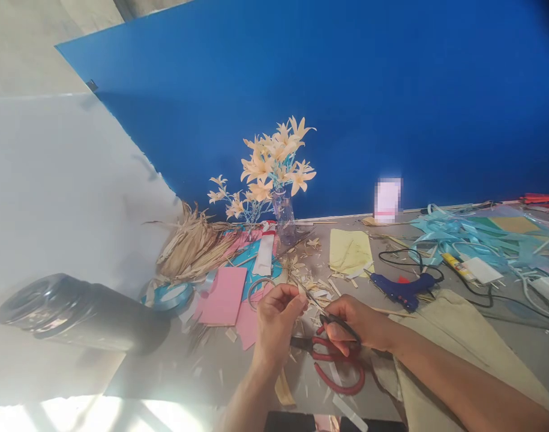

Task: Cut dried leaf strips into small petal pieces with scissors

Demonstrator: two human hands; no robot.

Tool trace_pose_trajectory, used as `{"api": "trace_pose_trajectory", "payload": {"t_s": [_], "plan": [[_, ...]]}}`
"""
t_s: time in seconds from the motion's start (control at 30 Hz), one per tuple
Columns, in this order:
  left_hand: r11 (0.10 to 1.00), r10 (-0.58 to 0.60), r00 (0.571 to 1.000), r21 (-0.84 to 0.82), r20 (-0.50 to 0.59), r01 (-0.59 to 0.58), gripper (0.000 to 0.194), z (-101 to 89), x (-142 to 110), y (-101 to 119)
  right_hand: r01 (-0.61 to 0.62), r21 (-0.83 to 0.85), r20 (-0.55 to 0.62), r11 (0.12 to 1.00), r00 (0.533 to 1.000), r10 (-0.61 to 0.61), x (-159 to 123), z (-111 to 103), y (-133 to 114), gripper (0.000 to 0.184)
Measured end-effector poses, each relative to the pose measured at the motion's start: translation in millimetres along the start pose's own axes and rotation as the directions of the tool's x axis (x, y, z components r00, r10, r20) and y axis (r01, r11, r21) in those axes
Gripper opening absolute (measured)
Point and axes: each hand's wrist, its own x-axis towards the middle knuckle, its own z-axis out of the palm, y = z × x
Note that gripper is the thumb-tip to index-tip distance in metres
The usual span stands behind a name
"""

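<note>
My left hand (281,315) is closed in a pinch above the littered table, with a small pale piece at its fingertips too little to make out. In my right hand (353,318) is a pair of black-handled scissors (346,329), its blades pointing up and left to the left fingertips. Below my hands lies a second pair of scissors with red handles (339,384). Pale husk scraps (317,294) are strewn around and beyond the blades.
Cream flowers (278,156) stand in a clear vase (284,216) at the back. Dried husks (188,249), pink paper (222,297) and a dark bottle (85,312) are leftward. Rightward are a yellow pad (350,251), a blue glue gun (402,291) and blue ribbons (458,234).
</note>
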Motion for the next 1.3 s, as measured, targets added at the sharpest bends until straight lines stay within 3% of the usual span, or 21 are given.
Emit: {"api": "trace_pose_trajectory", "payload": {"t_s": [0.3,1.07,1.3], "plan": [[0.999,0.024,1.000,-0.026,0.009,-0.023,0.016,-0.7,-1.3,-4.0,0.007,0.131,-0.002,0.991,1.000,-0.007,1.9,0.2,4.6,0.058],[0.998,-0.015,0.997,-0.063,0.073,0.020,0.012,-7.1,2.2,-4.8,0.008,0.145,0.009,0.989,1.000,-0.009,2.1,-1.7,18.3,0.055],[0.998,-0.007,0.995,-0.069,0.096,0.013,0.012,-8.3,2.6,-6.4,-0.050,0.160,-0.014,0.986,0.998,0.053,2.4,-0.6,17.6,0.048]]}}
